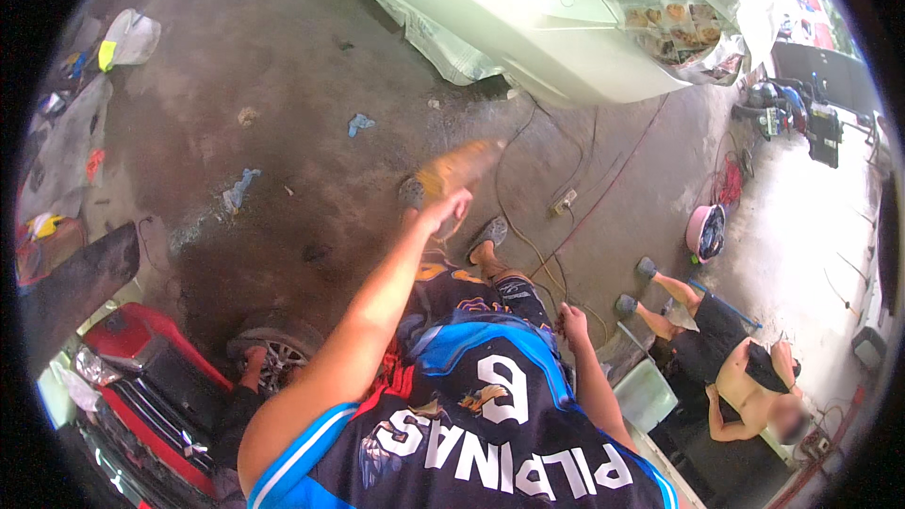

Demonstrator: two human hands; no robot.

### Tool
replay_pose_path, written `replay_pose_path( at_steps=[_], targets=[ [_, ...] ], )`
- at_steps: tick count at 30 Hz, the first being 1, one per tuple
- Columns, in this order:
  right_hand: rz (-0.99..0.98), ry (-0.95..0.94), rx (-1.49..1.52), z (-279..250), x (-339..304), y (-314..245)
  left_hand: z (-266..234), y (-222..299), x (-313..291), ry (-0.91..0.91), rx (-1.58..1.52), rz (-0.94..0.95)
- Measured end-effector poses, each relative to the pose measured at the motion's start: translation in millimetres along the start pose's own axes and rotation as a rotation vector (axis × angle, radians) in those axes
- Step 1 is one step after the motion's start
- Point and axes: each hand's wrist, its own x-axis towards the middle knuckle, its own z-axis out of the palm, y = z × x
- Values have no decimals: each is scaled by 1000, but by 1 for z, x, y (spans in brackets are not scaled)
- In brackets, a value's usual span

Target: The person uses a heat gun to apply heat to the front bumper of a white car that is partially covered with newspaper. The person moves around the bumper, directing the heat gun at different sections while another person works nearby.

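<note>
My left hand [451,212] is stretched out ahead at chest level, with its fingers closed. At its fingertips is a flat orange-brown thing [464,168], smeared by motion, so its kind does not show. My right hand [572,322] hangs by my right hip with curled fingers. A thin cable or hose [563,285] runs up from the floor close to it; I cannot tell whether the hand grips it. Below are my feet in dark clogs [487,238].
A pale car body [528,47] with paper and plastic masking stands ahead. Cables cross the floor by an outlet box [564,202]. Blue rags [241,190] lie leftward. Red bumper parts [141,349] and a wheel [279,358] are near left. A seated person [740,377] and pink basin [705,232] are right.
</note>
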Motion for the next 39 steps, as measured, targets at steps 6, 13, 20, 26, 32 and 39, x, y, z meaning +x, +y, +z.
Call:
replay_pose_path(
  at_steps=[6,13,20,26,32,39],
  targets=[
    [-69,33,-498,41,18,-15,3,-33,-14,80,225,30],
    [-227,41,-671,75,10,8,-99,-32,-47,678,33,237],
    [-395,-81,-734,72,54,52,9,-120,10,823,449,276],
    [-301,-5,-632,30,92,105,184,-184,126,607,886,422],
    [-233,13,-521,21,103,138,332,-189,256,430,1184,829],
    [-282,56,-437,14,116,132,330,-203,264,422,1185,1042]
  ],
)
